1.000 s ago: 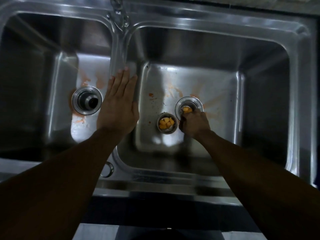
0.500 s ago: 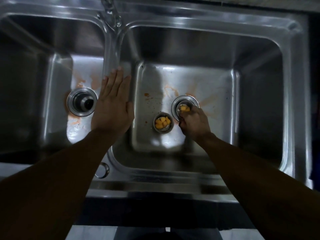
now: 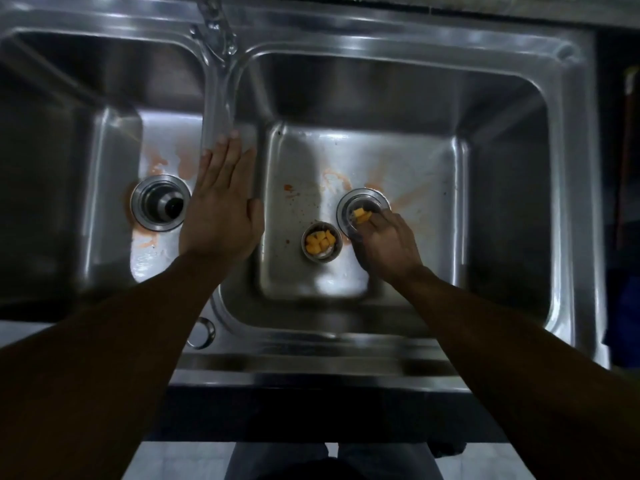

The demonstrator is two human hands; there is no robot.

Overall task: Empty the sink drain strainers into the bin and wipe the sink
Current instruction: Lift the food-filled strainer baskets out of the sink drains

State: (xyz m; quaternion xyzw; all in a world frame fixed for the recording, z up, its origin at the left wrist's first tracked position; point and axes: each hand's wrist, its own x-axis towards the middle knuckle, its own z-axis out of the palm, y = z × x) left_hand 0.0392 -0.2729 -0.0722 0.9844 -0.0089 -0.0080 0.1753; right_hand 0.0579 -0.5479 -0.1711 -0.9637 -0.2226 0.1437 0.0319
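Strainers number two, both in the right basin (image 3: 415, 161) of the sink (image 3: 346, 32), both holding orange-yellow food pieces (image 3: 317, 241). One loose strainer (image 3: 323, 254) stands on the basin floor just left of the right hand (image 3: 388, 244). One seated strainer (image 3: 360, 214) sits in the right drain (image 3: 367, 194), its near rim gripped by that hand's curled fingers. The left drain (image 3: 160, 203) lies open. The left hand (image 3: 221, 209) rests flat, fingers straight, on the divider (image 3: 216, 109).

Steel double sink (image 3: 381, 39), loose strainer (image 3: 324, 257) on right basin floor
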